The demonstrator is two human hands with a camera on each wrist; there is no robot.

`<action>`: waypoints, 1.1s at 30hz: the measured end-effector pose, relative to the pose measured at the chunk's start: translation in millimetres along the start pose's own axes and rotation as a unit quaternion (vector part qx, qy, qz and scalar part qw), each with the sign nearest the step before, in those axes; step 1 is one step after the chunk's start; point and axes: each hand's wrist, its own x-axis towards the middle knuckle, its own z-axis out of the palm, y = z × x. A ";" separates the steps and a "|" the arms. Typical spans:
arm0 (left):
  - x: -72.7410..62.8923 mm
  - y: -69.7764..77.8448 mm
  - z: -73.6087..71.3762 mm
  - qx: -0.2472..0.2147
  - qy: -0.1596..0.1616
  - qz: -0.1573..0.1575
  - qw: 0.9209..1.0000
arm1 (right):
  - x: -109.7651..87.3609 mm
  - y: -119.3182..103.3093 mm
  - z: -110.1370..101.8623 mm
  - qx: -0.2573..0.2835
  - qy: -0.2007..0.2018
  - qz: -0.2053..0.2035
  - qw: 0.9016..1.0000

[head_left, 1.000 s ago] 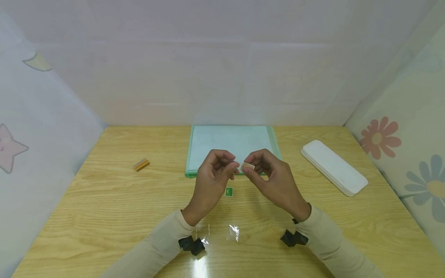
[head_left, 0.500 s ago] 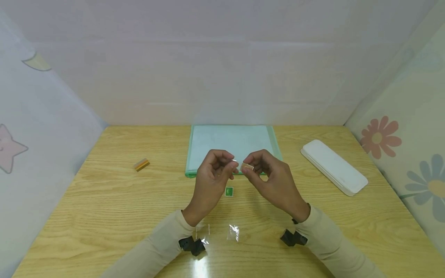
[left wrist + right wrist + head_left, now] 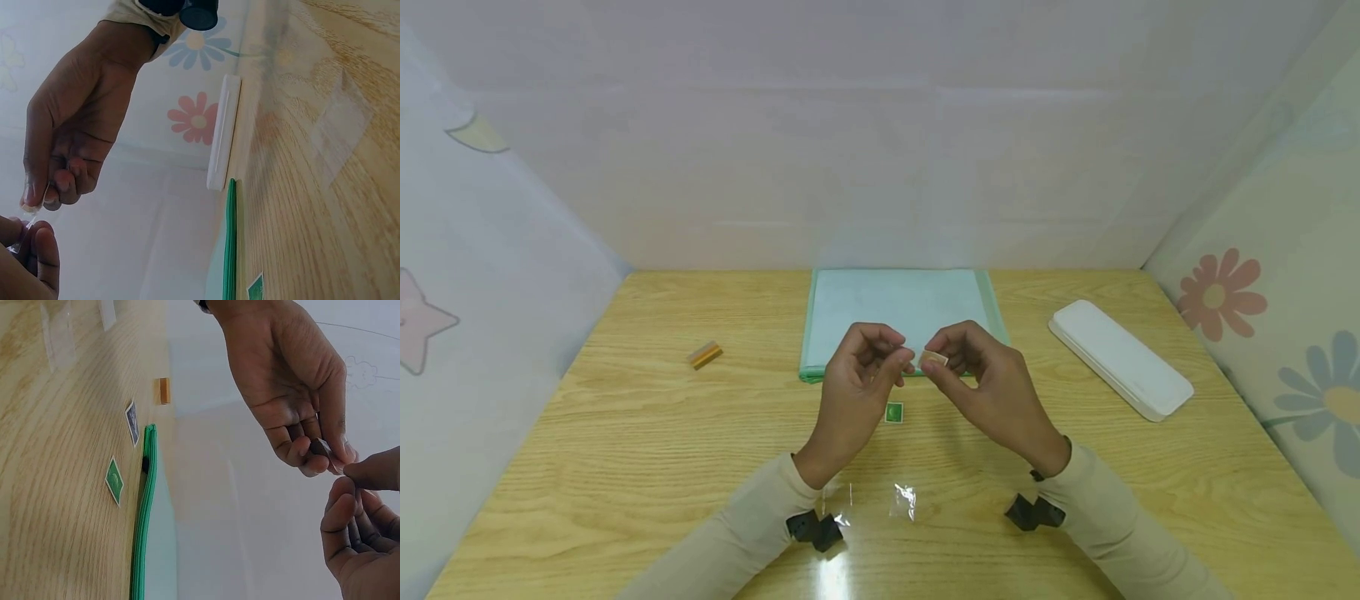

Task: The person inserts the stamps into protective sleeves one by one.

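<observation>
Above the table's middle, my left hand and right hand face each other, fingertips close together. Between right thumb and index finger I pinch a small tan-backed square card with a pale edge. My left thumb and fingers pinch a piece of clear plastic film, mostly hidden by the fingertips. A small dark, white-edged piece shows against the curled left fingers in the right wrist view. Below the hands lie a green stamp-like card with a white border and, in the right wrist view, a dark one.
A pale green folder lies at the back of the wooden table. To the right is a long white case; to the left, a small orange-brown block. Bits of clear plastic lie in front, near the forearms.
Both hands stay almost in place, with slight shifts of the fingertips. The glint on the film at the left fingertips half a second ago has faded. Things on the table have not moved.
</observation>
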 end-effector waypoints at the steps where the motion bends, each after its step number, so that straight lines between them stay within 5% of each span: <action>1: -0.1 0.5 0.1 0.001 0.000 0.000 1.000 | 0.0 -0.1 -0.1 0.003 -0.001 0.001 1.000; 12: 0.2 25.2 6.3 0.026 0.005 0.010 1.000 | 1.1 -14.3 0.5 0.018 0.003 0.018 1.000; 18: -0.3 11.7 5.4 0.029 0.005 0.016 0.999 | 3.1 -30.6 -1.3 0.032 0.004 0.006 0.999; 24: -1.0 1.9 3.5 0.032 0.002 0.026 0.999 | -0.4 -4.8 1.6 0.046 0.004 0.006 0.999; 33: -1.5 2.5 3.2 0.040 0.004 0.025 0.999 | -0.8 -0.7 1.5 0.049 0.008 0.019 0.999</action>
